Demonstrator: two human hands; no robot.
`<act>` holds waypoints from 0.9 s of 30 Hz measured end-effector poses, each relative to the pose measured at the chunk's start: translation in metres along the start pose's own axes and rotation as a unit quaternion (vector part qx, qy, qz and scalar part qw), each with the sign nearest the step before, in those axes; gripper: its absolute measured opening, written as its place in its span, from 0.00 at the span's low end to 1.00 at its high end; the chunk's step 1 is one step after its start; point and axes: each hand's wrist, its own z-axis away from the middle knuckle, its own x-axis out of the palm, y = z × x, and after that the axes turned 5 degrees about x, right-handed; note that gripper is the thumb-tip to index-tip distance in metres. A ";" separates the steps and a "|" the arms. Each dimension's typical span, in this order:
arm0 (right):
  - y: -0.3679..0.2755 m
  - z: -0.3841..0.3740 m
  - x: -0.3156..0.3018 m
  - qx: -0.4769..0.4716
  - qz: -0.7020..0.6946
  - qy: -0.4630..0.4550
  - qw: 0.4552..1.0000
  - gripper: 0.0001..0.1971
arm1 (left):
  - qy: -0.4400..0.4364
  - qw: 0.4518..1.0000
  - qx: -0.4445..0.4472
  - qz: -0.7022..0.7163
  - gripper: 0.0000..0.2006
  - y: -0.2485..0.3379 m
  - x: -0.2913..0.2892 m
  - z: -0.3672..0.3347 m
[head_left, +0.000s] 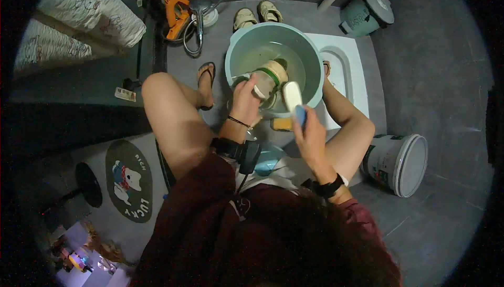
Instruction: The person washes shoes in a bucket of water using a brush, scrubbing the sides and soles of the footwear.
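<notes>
I sit over a pale green basin (310, 56) with water in it. My left hand (245, 103) grips a shoe (270, 77) with a tan sole and a green band, held at the basin's near rim. My right hand (311, 132) holds a scrubbing brush (294, 100) with a white head and a blue handle, its head just right of the shoe. A yellow bar (282, 124) lies on the floor under the basin's near edge, between my hands.
A pair of beige shoes (257, 15) stands beyond the basin. A white squat toilet pan (346, 71) lies right of it. A white bucket (399, 163) lies tipped at right, a grey-green bin (367, 11) at top right. Orange tool (176, 11) and hose at top.
</notes>
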 end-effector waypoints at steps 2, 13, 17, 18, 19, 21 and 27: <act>-0.015 0.000 0.008 0.006 0.062 -0.024 0.998 0.21 | -0.003 1.000 0.006 -0.001 0.14 -0.007 -0.002 0.005; -0.005 -0.007 0.014 -0.013 0.142 -0.049 0.989 0.26 | 0.048 0.998 0.032 0.010 0.14 -0.011 -0.001 -0.004; -0.036 -0.043 0.017 -0.038 0.147 -0.039 0.988 0.24 | 0.048 0.991 0.058 -0.113 0.13 -0.028 -0.003 -0.004; -0.043 -0.051 0.019 -0.052 0.162 -0.041 0.985 0.23 | 0.048 0.987 0.069 -0.134 0.13 -0.025 -0.002 -0.002; -0.043 -0.047 0.018 -0.051 0.163 -0.041 0.984 0.23 | 0.047 0.988 0.068 -0.133 0.13 -0.025 -0.003 -0.002; -0.040 -0.036 0.016 -0.026 0.165 -0.078 0.983 0.22 | 0.057 0.996 0.065 -0.016 0.14 -0.021 -0.005 -0.006; -0.031 -0.029 0.010 -0.004 0.138 -0.054 0.989 0.23 | 0.062 0.993 0.032 -0.098 0.13 -0.029 0.009 0.000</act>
